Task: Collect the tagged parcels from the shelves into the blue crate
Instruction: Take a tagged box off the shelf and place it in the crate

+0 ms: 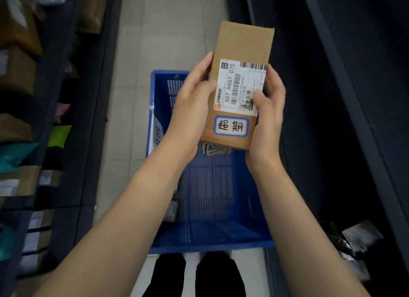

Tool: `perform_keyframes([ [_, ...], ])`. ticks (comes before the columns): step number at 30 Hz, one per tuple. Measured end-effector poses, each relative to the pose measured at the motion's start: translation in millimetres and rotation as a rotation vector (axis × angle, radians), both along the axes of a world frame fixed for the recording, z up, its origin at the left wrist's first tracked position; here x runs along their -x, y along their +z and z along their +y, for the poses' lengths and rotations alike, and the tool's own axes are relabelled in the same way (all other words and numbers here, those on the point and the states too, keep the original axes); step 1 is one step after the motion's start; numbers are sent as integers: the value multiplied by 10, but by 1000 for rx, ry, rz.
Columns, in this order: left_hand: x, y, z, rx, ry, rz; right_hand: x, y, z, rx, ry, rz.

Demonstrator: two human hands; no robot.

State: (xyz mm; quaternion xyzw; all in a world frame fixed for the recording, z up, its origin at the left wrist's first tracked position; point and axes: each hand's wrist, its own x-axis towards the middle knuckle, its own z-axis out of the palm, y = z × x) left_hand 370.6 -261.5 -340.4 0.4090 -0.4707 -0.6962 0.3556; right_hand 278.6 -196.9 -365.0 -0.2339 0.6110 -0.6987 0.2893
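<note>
While both hands grip it, parcel [238, 84] seemingly overhangs crate [205, 210].

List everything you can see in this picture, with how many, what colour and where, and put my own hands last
cardboard box: one, brown, held up over the crate, white shipping label and blue-bordered tag facing the camera
blue crate: one, blue, on the floor between the shelves, below the hands
items in the crate: a few, white paper against the left wall and small pieces on the bottom, count unclear
shelf parcels: many, brown, teal, green and pink, on the left shelves, blurred
right shelves: dark, mostly bare, one silvery bag low down
floor: light tiles
left hand: one, gripping the box's left edge
right hand: one, gripping the box's right edge, thumb on the label
</note>
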Motion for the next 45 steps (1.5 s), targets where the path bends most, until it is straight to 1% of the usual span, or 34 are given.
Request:
perform_keyframes([
  [2,16,-431,-60,-15,14,-29,37,-382,-34,-27,-5,-4],
  [3,55,-736,-83,-54,10,-48,61,-670,-50,-65,-11,-14],
  [7,134,-2096,-108,-235,64,-164,105,-2032,-111,-221,15,-89],
  [11,133,-3318,-129,-337,99,-234,51,-3273,-148,-323,7,-166],
  [14,72,-4127,-154,-379,142,-276,-44,-4116,-208,-375,6,-185],
  [18,-26,-5071,-150,-403,193,-326,-170,-5028,-247,-422,18,-188],
  [23,-195,-6107,143,-413,168,-497,-337,-5960,24,-590,54,-214],
  [26,-320,-6544,475,-459,113,-558,-474,-6374,344,-689,73,-232],
  [28,-387,-6735,654,-475,117,-571,-557,-6577,513,-732,80,-246],
  [30,-442,-6870,781,-509,139,-569,-628,-6716,618,-772,95,-236],
  [34,-538,-7105,944,-545,163,-530,-756,-6993,736,-787,105,-246],
  [38,-597,-7377,867,-465,140,-538,-850,-7342,703,-788,133,-282],
  [41,-643,-7541,787,-422,132,-541,-935,-7534,597,-774,153,-270],
  [45,-658,-7706,622,-349,158,-512,-966,-7676,422,-726,109,-255],
])
